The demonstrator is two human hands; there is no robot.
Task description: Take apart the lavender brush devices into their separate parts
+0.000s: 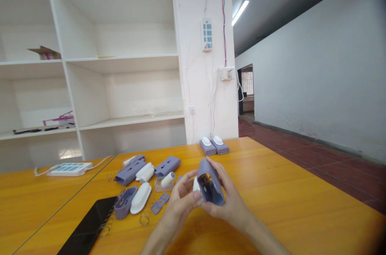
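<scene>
My right hand (230,202) is wrapped around a lavender plastic shell (210,184), open side facing me. My left hand (181,200) pinches a small white part (196,186) against the shell's left edge. Both hands hover just above the orange table (286,198). To the left lie loose lavender shells (167,165), white caps (141,197), a clear piece holding a white cylinder (165,181), a flat lavender clip (160,202) and small metal springs (145,218). Two assembled lavender-and-white units (214,145) stand at the table's far edge.
A black phone (89,225) lies face up at the front left. A white power strip (69,168) with its cable sits at the far left. White shelving (120,86) stands behind the table, and a red tiled floor (316,158) opens to the right.
</scene>
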